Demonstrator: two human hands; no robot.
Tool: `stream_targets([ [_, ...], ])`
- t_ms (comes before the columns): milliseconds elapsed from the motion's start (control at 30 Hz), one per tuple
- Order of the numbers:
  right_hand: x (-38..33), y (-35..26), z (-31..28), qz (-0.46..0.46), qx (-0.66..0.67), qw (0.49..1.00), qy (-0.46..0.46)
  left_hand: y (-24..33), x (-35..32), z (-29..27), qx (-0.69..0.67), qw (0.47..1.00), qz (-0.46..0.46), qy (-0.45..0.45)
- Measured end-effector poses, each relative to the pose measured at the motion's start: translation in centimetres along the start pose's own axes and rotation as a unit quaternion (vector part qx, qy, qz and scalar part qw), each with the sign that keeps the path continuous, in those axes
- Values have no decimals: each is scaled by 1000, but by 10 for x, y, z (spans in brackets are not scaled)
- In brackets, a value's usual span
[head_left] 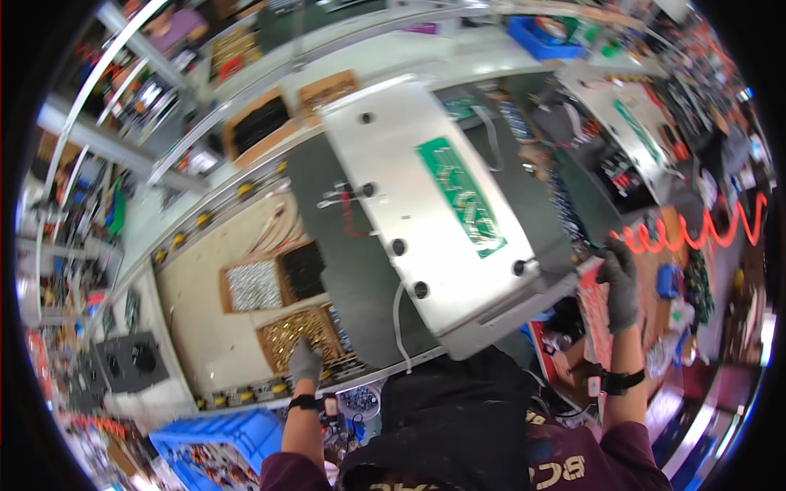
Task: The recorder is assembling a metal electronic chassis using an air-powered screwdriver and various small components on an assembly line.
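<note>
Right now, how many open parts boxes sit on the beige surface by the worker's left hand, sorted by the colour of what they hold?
Cardboard box of silvery parts: 1
Cardboard box of black parts: 1
Cardboard box of brass-coloured parts, under the gloved left hand: 1
Total: 3

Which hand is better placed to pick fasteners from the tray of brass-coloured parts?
Left. The gloved left hand already rests in the tray of brass-coloured parts, while the gloved right hand is far off, beside the large grey metal panel.

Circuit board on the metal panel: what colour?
Green circuit board, seen in the head view on the silver metal panel.
</note>
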State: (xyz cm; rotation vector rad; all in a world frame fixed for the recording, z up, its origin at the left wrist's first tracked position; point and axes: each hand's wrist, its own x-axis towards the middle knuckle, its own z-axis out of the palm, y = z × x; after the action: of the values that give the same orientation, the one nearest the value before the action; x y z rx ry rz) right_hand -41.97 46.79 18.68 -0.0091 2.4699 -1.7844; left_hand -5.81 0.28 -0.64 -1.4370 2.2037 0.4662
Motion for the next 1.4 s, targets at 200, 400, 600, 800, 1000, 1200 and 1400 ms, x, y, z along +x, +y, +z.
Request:
stream_targets([
  [200, -49, 96, -85, 33, -239, 968, -68, -7, -11, -11, -18, 994, 49, 91],
  [400, -13, 162, -186, -91, -714, 623, -305, -42, 5, -16, -160, 973, 1, 168],
  [600, 24, 203, -239, -470, -701, 411, -345, 16, -44, -74, -522, 833, -97, 156],
  [800, 57, 210, -222, -407, -693, 422, -419, 28, -97, -92, -607, 779, -52, 149],
  [1000, 17, 136, -154, -238, -699, 544, -399, 47, -121, -72, -828, 539, 88, -130],
  [1200, -83, 42, -34, -150, -435, 776, -431, 146, -191, -67, -805, 497, 72, -317],
  [1400, -164, -24, 60, -76, -263, 841, -467, 152, -201, -72, -753, 541, 125, -354],
])
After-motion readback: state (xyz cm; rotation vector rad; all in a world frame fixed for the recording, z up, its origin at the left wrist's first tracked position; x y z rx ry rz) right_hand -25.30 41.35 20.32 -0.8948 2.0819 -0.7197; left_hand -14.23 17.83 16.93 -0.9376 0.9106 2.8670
